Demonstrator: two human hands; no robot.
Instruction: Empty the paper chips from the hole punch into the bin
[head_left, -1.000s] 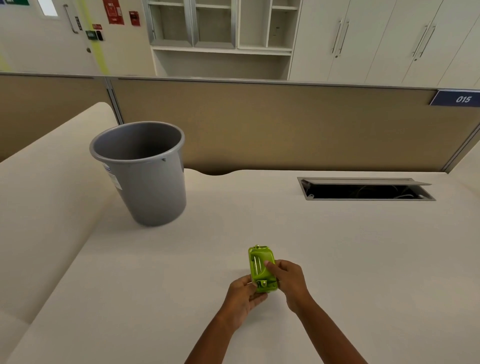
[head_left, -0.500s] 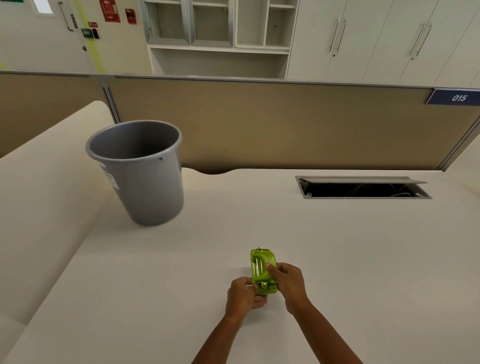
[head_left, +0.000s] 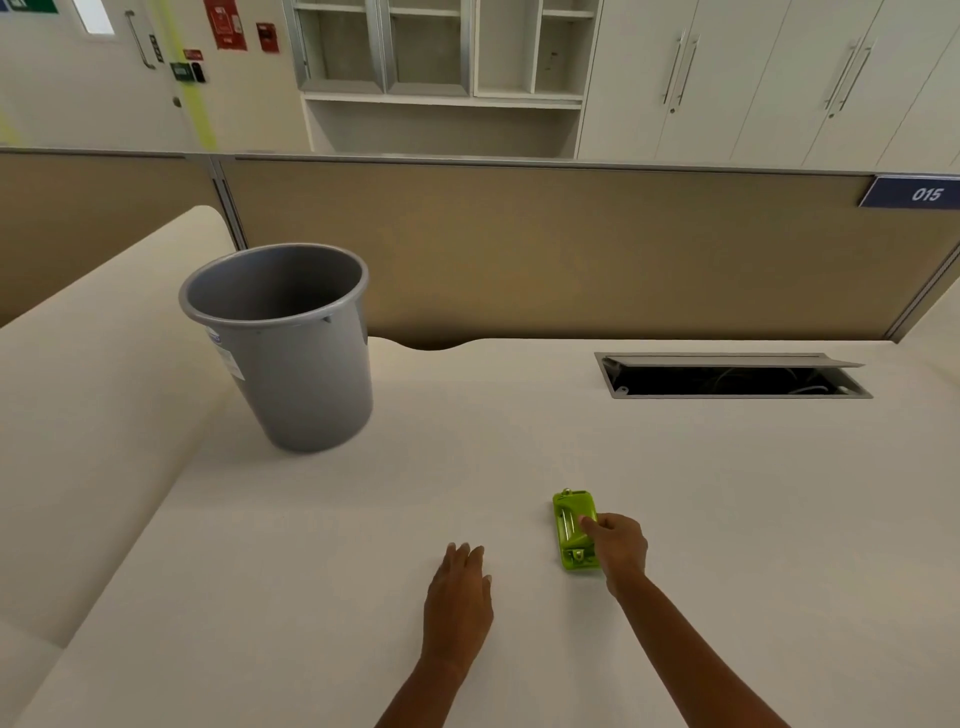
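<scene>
Separation of the hands is the fresh change: half a second ago both hands were closed together on the green hole punch (head_left: 575, 531), and now the left hand (head_left: 460, 582) has let go and lies flat, palm down and empty, on the cream desk (head_left: 727, 519), well to the left of the tool. The right hand (head_left: 618, 548) alone remains on the punch, fingers curled against its right side and thumb across the top; whether it truly grips or only steadies the tool I cannot tell. The punch lies on the desk, long axis pointing away from the person, and sits further right than it did a moment ago. The grey bin (head_left: 291, 348) stands upright and open at the far left of the desk, well apart from the punch. No chips can be seen anywhere, so whether the emptying is finished or not yet begun cannot be judged from here. As for writing, a blue tag (head_left: 914, 192) on the partition reads "015"; the white label (head_left: 226, 353) on the bin's side is too small to read.
</scene>
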